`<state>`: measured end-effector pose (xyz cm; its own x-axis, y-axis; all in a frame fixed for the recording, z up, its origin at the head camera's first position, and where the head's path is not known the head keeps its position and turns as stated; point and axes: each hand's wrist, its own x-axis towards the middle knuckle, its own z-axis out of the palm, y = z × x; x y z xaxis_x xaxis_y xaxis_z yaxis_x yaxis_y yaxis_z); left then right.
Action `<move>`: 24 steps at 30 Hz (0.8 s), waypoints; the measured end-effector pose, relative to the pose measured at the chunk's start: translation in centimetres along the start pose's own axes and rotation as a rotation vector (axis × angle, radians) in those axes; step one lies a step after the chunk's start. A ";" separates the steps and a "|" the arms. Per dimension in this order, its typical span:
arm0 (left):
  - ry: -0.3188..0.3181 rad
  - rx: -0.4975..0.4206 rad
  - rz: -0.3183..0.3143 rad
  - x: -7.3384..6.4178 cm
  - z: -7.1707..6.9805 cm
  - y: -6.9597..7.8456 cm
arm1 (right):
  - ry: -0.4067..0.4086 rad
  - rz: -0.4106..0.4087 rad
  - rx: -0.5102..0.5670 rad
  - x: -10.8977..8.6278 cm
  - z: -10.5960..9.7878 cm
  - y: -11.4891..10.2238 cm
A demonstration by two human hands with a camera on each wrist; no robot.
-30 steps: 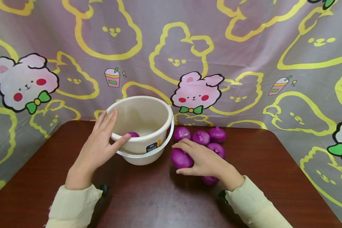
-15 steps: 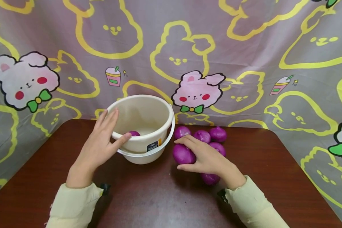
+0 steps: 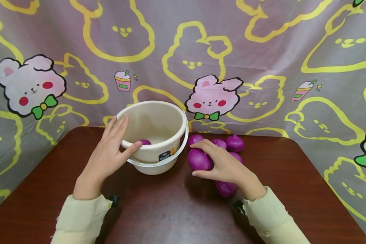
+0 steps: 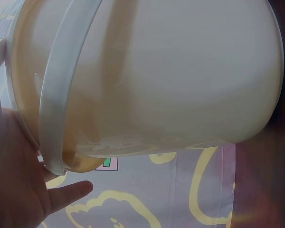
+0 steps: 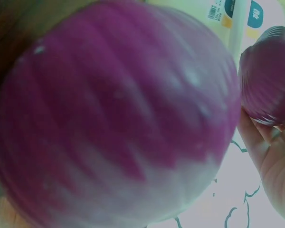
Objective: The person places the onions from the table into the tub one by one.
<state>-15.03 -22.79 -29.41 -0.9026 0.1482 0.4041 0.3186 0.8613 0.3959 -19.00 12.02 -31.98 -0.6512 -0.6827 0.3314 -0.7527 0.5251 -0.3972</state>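
i find the right hand (image 3: 225,166) gripping an onion (image 3: 199,160) right of the bucket (image 3: 146,156), left hand (image 3: 107,157) spread wide against its left; a loose hold could, i judge, drop the onion

We see the head view evenly lit and fairly sharp, with a pale glare on the table (image 3: 177,222) at six o'clock and a soft shadow beneath the right hand (image 3: 227,166). Our left wrist view is hazy: a brownish shadow bands the bucket (image 4: 194,71) near eleven o'clock, and darkness gathers at four. In our right wrist view, the near onion (image 5: 118,118) blurs while the background (image 5: 228,197) at five o'clock washes out.
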 end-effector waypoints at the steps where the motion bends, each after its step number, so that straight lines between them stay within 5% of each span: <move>1: 0.000 0.001 0.000 0.1 -0.1 0.0 | 0.008 -0.002 0.005 0.1 -0.1 0.0; 24: 0.012 0.009 0.012 0.0 0.1 0.0 | 0.104 0.023 0.098 0.2 -1.6 -0.5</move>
<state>-15.06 -22.76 -29.48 -0.8953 0.1525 0.4186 0.3264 0.8639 0.3835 -18.92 12.48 -30.35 -0.6785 -0.6122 0.4060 -0.7276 0.4841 -0.4860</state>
